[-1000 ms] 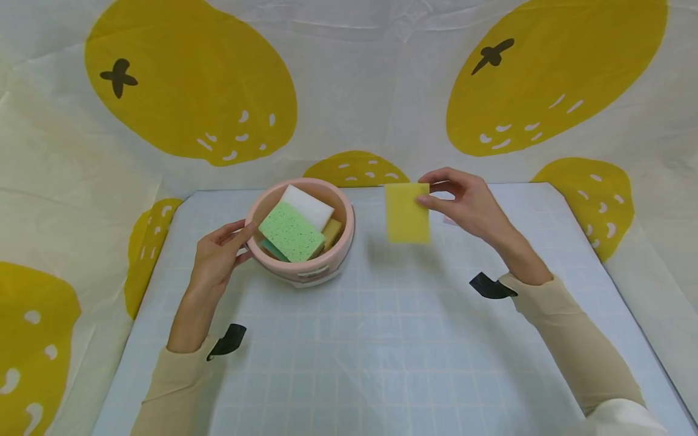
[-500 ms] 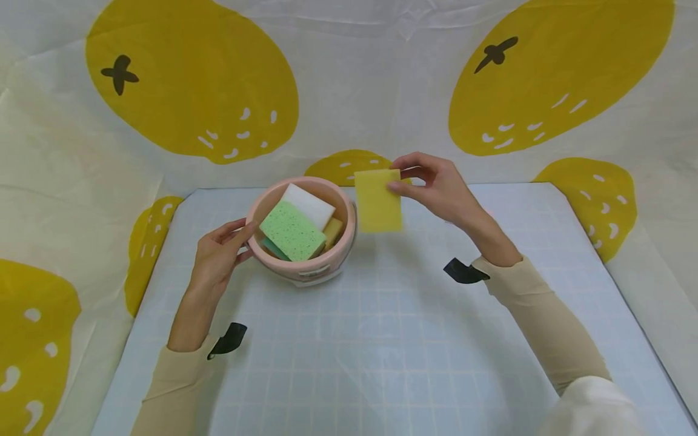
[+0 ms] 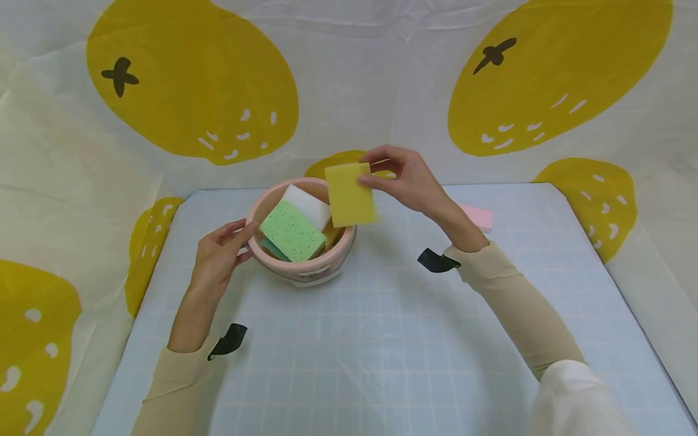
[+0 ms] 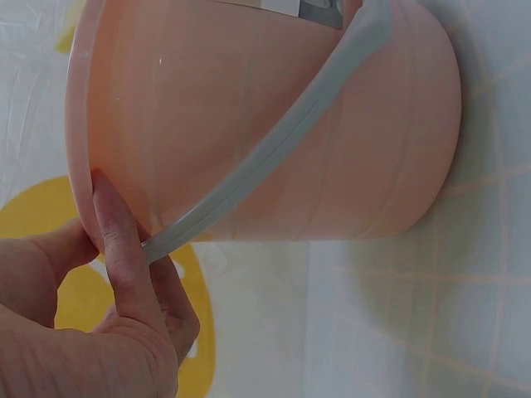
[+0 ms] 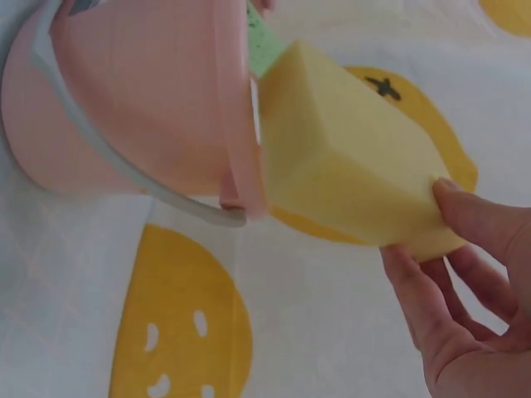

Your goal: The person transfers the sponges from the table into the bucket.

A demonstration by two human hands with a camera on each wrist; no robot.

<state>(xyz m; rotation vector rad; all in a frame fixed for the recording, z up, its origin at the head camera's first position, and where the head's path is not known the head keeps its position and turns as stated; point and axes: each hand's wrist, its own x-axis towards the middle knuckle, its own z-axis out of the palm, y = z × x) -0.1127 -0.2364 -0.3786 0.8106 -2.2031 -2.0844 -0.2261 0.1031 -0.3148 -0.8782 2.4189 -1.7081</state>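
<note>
A pink bucket (image 3: 345,245) with a pale grey handle (image 4: 274,149) stands at the back of the table, left of centre. Thumb and fingers of my left hand (image 3: 218,254) pinch its left rim. Inside lie a green speckled sponge (image 3: 291,231), a white sponge (image 3: 308,206) and part of a darker yellow sponge (image 3: 331,235), with a teal edge under the green one. My right hand (image 3: 406,178) pinches a yellow sponge (image 3: 351,197) by its upper right edge. That sponge hangs over the bucket's right rim in the head view, hiding part of it.
On the table right of the bucket lies a pink block (image 3: 478,218), partly behind my right forearm. The table (image 3: 349,351) has a pale blue gridded cover. A white cloth (image 3: 376,79) with big yellow fruit prints rises behind and at the sides.
My right hand has carried the yellow sponge leftward from beside the bucket to over its right rim. The pink block has come into fuller view. My left hand and the bucket have stayed put.
</note>
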